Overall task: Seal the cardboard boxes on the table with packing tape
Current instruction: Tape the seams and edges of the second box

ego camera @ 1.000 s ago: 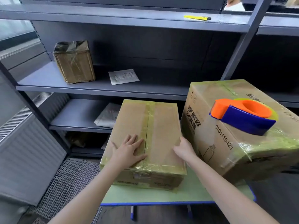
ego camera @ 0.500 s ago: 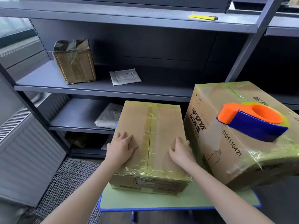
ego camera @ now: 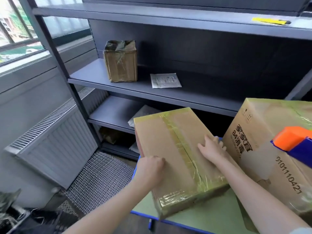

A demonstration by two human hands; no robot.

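A small cardboard box (ego camera: 168, 141) lies skewed on the green table (ego camera: 202, 217), with yellowish tape along its centre seam and edges. My left hand (ego camera: 150, 168) grips its left edge with curled fingers. My right hand (ego camera: 211, 147) holds the right side of its top, fingertips hooked over the right edge. To the right stands a larger taped box (ego camera: 263, 132) with printed characters. An orange and blue tape dispenser (ego camera: 293, 144) rests on top of it, cut off by the frame.
Grey metal shelves stand behind the table, holding a small taped box (ego camera: 120, 63) and a white packet (ego camera: 165, 80). A yellow knife (ego camera: 270, 21) lies on the upper shelf. A radiator (ego camera: 55, 141) and a wire floor grid (ego camera: 99, 179) are on the left.
My hands slid from the box's top to its left and right edges, and the box has turned at an angle on the table. The view swung left.
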